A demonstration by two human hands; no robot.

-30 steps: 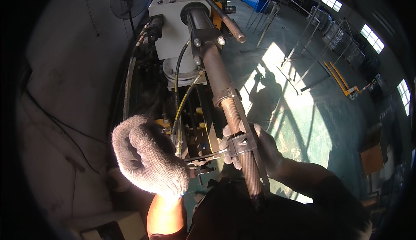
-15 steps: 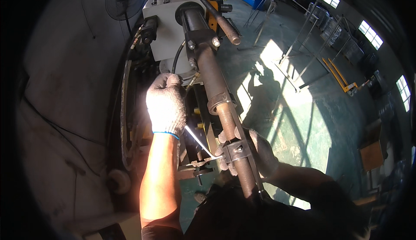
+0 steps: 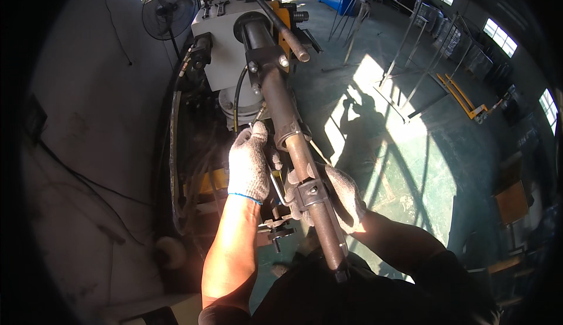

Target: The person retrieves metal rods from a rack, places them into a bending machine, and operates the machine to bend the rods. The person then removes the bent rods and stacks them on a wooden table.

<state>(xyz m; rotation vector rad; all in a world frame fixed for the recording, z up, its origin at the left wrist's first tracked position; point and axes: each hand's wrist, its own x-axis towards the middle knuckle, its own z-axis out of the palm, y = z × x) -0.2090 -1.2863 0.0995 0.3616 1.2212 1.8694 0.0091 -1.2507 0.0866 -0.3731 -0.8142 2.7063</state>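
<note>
My left hand (image 3: 248,164), in a knitted white glove with a blue cuff, is closed round one end of a thin, bright L-shaped hex key (image 3: 277,186). The key's bent end reaches the side of a dark square clamp block (image 3: 311,194). That block sits round a threaded rod (image 3: 327,231), which runs out of a dark steel cylinder (image 3: 278,96). From the right, my gloved right hand (image 3: 343,197) wraps behind the block and rod. Some of its fingertips show on the rod's left side; the rest are hidden.
A grey machine body (image 3: 218,61) carries the cylinder, with a wrench (image 3: 221,8) on top. A steel bar (image 3: 281,26) juts out at the upper right. A handwheel (image 3: 277,233) lies below the key. A fan (image 3: 169,11) stands at the left wall, and a yellow pallet jack (image 3: 463,97) at far right.
My left hand has swung right, closer to the threaded rod, turning the hex key steeper. My right hand keeps its place round the block. The whole view has shifted slightly.
</note>
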